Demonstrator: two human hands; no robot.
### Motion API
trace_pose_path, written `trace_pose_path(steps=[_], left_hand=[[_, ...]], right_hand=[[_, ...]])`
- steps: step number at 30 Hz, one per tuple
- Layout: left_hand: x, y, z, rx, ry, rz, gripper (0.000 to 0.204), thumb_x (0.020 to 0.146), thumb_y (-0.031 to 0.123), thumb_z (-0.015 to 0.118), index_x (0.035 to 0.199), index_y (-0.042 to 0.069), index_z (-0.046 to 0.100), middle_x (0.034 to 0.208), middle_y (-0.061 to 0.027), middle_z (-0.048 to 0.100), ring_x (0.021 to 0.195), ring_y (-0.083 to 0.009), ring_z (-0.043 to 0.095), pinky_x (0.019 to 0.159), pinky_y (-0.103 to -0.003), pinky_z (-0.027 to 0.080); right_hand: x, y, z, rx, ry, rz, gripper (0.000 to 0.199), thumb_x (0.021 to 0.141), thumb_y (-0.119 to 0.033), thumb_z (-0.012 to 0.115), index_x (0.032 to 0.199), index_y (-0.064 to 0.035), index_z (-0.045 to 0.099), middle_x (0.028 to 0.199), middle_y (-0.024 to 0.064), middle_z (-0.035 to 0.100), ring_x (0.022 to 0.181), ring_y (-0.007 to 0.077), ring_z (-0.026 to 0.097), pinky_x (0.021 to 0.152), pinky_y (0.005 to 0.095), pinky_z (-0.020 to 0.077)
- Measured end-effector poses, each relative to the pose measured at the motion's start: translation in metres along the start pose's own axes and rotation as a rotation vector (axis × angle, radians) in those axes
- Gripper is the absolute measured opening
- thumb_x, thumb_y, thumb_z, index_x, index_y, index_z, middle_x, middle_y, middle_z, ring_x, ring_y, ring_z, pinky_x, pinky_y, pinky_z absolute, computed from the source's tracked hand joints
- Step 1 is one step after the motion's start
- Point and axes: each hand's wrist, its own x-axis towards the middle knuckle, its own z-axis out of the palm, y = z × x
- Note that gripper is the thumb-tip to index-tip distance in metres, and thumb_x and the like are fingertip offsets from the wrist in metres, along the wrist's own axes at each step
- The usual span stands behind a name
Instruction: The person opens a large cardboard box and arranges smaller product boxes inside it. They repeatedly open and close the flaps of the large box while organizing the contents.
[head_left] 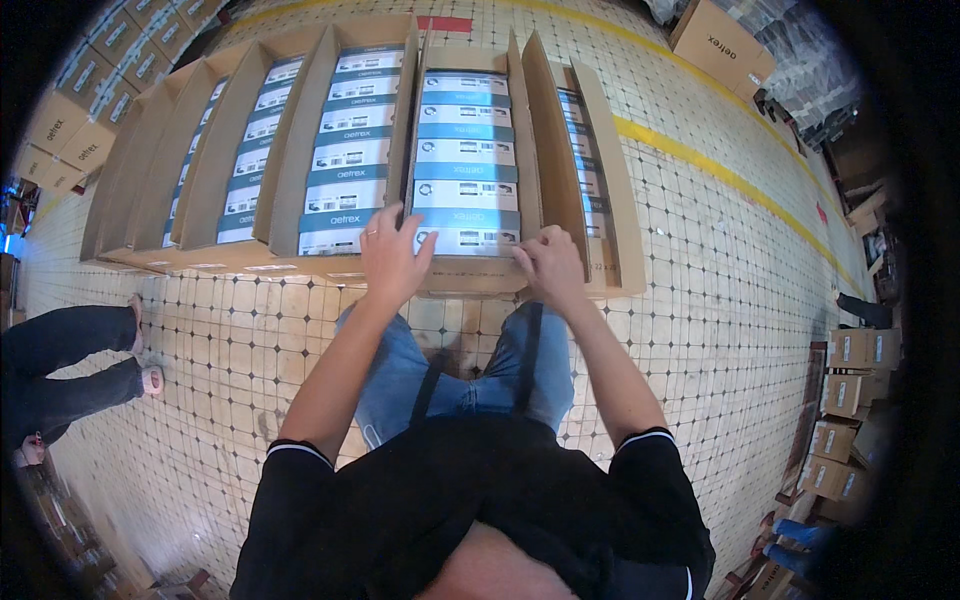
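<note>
In front of me stands an open cardboard carton (460, 58) filled with a column of white and blue shoe boxes (466, 150). My left hand (392, 262) lies over its near left corner, fingers apart, by the nearest shoe box and the carton beside it. At the near right corner, my right hand (556, 268) has its fingers curled on the carton's edge, thumb close to the nearest shoe box. The parts of the carton wall under both hands are hidden.
More open cartons (345, 180) of shoe boxes line up on the left, and another carton (588, 160) stands on the right. A person's legs (80, 355) are at the left. Closed cartons (845, 400) are stacked at the right. A yellow line (720, 172) crosses the tiled floor.
</note>
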Motion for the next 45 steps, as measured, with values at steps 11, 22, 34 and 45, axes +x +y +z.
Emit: trace_pose_path(steps=[11,22,34,45], left_hand=[[0.011,-0.003,0.012,0.126,-0.317,-0.014,0.065,0.088,0.056,0.060,0.133,0.010,0.061,0.157,-0.0257,0.029,0.151,-0.0389,0.013,0.118,-0.056,0.017],[-0.013,0.006,-0.015,0.198,-0.537,0.046,0.146,0.046,0.080,0.079,0.158,0.010,0.018,0.163,-0.0225,0.016,0.153,-0.0359,0.008,0.117,-0.061,0.015],[-0.011,0.008,-0.015,0.166,-0.546,0.010,0.132,0.054,0.076,0.078,0.157,0.014,0.024,0.161,-0.0269,0.015,0.152,-0.0388,0.010,0.116,-0.061,0.018],[0.066,0.012,0.029,0.123,-0.127,-0.257,0.062,0.087,0.038,0.068,0.141,0.014,0.052,0.155,-0.0319,0.024,0.141,-0.0477,0.030,0.110,-0.053,0.034]], right_hand=[[-0.002,0.006,0.022,0.220,0.075,0.045,0.028,0.088,-0.021,0.056,0.108,-0.0062,0.070,0.142,0.0138,0.049,0.130,0.0369,0.045,0.108,0.0438,0.0400],[0.003,0.001,0.011,0.354,-0.114,-0.025,0.072,0.071,-0.014,0.065,0.142,-0.0104,0.051,0.157,0.0138,0.032,0.144,0.0368,0.029,0.118,0.0431,0.0287],[0.003,0.008,0.014,0.309,-0.093,-0.041,0.072,0.076,-0.007,0.065,0.146,-0.0112,0.045,0.156,0.0114,0.033,0.142,0.0356,0.032,0.116,0.0428,0.0321],[0.001,0.010,0.018,0.278,-0.046,-0.036,0.060,0.085,-0.008,0.061,0.144,-0.0123,0.048,0.154,0.0115,0.036,0.139,0.0365,0.036,0.114,0.0433,0.0344]])
